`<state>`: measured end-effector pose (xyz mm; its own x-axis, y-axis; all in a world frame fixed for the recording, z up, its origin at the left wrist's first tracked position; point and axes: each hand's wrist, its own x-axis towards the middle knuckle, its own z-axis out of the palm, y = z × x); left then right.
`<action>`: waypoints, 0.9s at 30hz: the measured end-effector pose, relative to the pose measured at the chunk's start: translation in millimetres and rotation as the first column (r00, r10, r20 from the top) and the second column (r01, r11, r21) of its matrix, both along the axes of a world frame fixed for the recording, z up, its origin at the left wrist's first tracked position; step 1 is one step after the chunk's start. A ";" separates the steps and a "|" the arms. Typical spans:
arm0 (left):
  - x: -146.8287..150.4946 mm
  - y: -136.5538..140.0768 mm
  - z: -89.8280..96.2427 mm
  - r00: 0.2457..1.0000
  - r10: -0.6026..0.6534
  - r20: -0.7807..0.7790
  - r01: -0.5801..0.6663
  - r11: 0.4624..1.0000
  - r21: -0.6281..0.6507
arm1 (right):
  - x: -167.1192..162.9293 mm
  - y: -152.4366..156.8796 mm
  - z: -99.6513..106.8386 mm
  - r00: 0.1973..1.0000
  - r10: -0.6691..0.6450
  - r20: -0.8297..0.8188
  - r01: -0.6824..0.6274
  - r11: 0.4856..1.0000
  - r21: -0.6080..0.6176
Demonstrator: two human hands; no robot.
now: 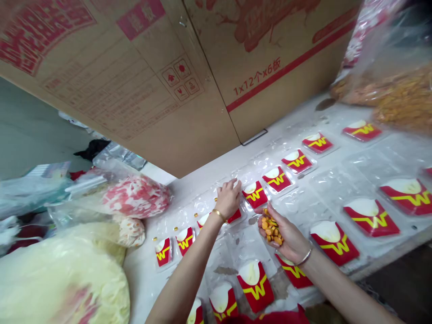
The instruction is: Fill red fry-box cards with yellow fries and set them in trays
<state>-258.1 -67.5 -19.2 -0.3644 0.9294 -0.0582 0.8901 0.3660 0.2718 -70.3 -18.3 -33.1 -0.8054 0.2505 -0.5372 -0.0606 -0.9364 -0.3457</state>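
Observation:
My right hand (285, 236) is cupped palm up around a heap of small orange-and-yellow pieces (271, 229). My left hand (229, 198) reaches over the back row of clear plastic trays, its fingers bent together above the tray beside a red fries-carton shape (254, 194) with a yellow zigzag. What its fingertips hold, if anything, is hidden. Left of that hand, single small pieces (176, 229) lie along the top of the row, near more red cartons (164, 252). A front row of larger-looking red cartons (255, 285) lies in clear trays (329, 177) nearer me.
A large cardboard box (209, 112) stands behind the rows. On the left are a bag of pink-and-white pieces (137, 195) and a big pale yellow bag (64, 274). A clear bag of orange pieces (405, 101) sits at the far right. The table's front edge (405, 245) slants across the right.

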 end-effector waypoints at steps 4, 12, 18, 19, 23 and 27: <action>35.3 -5.5 24.8 0.905 -0.210 0.370 0.169 0.975 0.141 | -1.1 -1.5 -0.3 0.997 -0.022 0.069 0.021 1.000 0.017; 41.5 36.8 15.3 0.884 -0.146 0.443 0.013 0.957 0.290 | 5.3 24.1 5.3 0.989 -0.135 0.059 0.137 0.990 -0.028; 0.0 96.1 -13.0 0.997 -0.006 0.074 -0.009 0.978 0.210 | 28.6 42.8 6.1 0.969 -0.245 0.029 0.246 0.969 -0.023; -3.2 102.9 -17.0 1.000 -0.010 0.027 0.005 0.985 0.175 | 31.3 44.4 6.1 0.967 -0.251 0.039 0.251 0.968 0.003; -4.8 117.0 -27.4 0.992 -0.083 -0.098 0.090 0.994 0.068 | 36.7 49.9 6.1 0.961 -0.265 0.071 0.260 0.962 0.082; 1.0 116.4 -29.6 0.980 -0.113 -0.164 0.114 0.993 -0.001 | 35.9 57.3 4.9 0.943 -0.321 0.091 0.311 0.944 0.114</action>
